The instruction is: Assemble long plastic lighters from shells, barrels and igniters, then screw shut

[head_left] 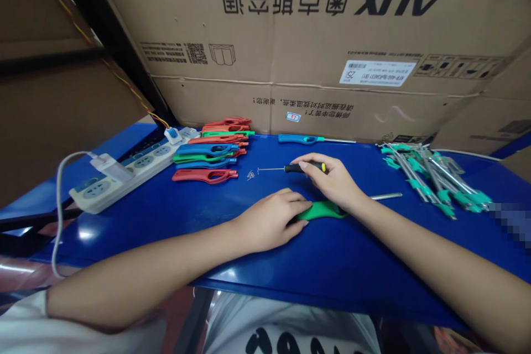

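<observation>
The green lighter (319, 211) lies on the blue counter (224, 238) in front of you, its long axis running roughly left to right, its metal tube (388, 196) emerging to the right beyond your right wrist. Your left hand (271, 221) is clamped on its left end, fingers and thumb to either side, while your right forearm crosses above its other end. Your right hand (332, 180) is closed around the handle of a screwdriver (294, 168), whose shaft points left, nearly parallel to the lighter. Its tip is just beside the small pile of screws (250, 175); something tiny seems to sit there, too small to be sure. The relation that matters, I judge: the green lighter lies nearer you and to the right of that tip. Farther out are the coloured lighter handles (205, 175) at left and the bundled tubes (431, 177) at right.
</observation>
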{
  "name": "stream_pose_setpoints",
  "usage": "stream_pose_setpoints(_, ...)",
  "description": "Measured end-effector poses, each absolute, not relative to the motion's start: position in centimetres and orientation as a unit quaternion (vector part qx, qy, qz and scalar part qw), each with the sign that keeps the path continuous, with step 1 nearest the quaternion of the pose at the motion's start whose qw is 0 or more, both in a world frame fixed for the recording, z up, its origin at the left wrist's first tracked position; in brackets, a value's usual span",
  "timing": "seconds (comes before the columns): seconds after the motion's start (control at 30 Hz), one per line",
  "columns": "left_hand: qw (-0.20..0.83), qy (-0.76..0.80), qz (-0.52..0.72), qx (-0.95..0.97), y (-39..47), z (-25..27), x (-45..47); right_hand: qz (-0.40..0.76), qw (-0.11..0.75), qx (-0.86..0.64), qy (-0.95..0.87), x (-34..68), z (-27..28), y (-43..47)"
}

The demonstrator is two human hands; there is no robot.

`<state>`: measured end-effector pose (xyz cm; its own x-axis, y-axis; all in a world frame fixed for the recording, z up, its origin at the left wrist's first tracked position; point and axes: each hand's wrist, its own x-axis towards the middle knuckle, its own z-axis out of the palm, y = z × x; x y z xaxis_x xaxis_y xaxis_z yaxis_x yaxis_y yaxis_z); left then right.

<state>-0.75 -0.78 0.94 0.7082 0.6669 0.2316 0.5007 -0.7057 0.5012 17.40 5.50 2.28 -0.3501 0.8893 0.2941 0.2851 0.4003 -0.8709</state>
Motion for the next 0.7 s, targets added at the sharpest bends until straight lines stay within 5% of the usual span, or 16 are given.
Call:
stream_pose_setpoints(0.47, 0.214, 0.326, 0.201, 0.899, -0.7, 1.1, -0.8, 0.359, 0.399, -0.380, -0.753, 17.2, 2.6, 4.6)
stream_pose_setpoints(0.7, 0.387, 0.385, 0.356, 0.758, -0.2, 1.0, -0.2, 0.489, 0.558, -0.429, -0.515, 19.6, 4.4, 4.4)
